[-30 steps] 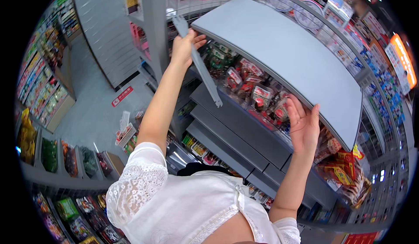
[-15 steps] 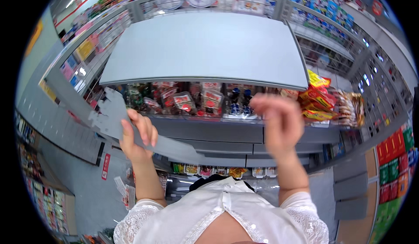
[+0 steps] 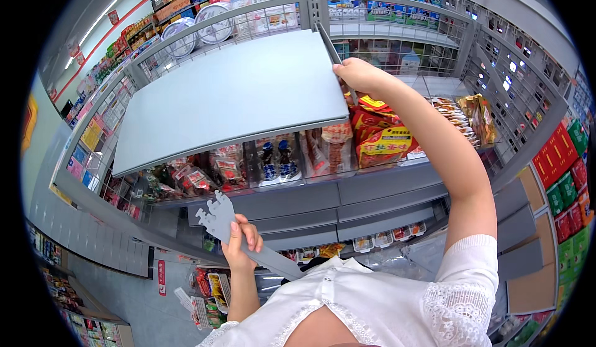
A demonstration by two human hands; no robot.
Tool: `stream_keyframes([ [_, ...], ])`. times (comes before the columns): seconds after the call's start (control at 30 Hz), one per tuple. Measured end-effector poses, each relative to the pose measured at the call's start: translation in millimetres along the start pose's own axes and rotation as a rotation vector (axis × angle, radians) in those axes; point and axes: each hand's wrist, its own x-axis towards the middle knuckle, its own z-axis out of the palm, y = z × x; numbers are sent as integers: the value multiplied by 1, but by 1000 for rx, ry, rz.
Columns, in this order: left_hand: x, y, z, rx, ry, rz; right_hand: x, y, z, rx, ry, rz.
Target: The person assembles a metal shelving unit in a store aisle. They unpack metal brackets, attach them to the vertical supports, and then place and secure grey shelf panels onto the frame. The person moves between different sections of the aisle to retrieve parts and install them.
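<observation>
My left hand (image 3: 241,241) is closed around a grey metal shelf bracket (image 3: 273,261). The bracket's notched, hooked end points up and away from me, and its narrow end slants down toward my waist. My right arm reaches forward, and my right hand (image 3: 363,77) grips another grey bracket (image 3: 329,44) along the right end of a bare grey shelf panel (image 3: 236,92). Its fingertips are partly hidden behind the bracket. The panel slants across the rack above the packaged goods, its left end nearer me.
Beneath the panel stand clear bins with red snack packs (image 3: 226,168) and dark bottles (image 3: 277,161). Red and yellow bags (image 3: 385,141) lie under my right forearm. A wire mesh back (image 3: 397,18) rises behind. Grey lower shelves (image 3: 285,201) are in front of me. Red and green boxes (image 3: 562,189) are stacked at right.
My right hand has gone from hovering before the shelf to gripping the bracket at the panel's right end. My left hand still holds its bracket, now lower. The view has turned right.
</observation>
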Motion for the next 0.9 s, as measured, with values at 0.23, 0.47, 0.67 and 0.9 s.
stream_keyframes([
  [0.23, -22, -43, 42, 7, 74, -8, 11, 20, -19, -46, 15, -48],
  [0.47, -34, -65, 83, 49, 75, -9, 27, 24, -17, 229, -25, -86],
  [0.67, -27, -78, 82, 18, 132, -96, 5, -34, -141, -33, -222, 140],
  [0.9, -13, -95, 63, -6, 139, -161, 20, -114, -162, -453, -543, 564],
])
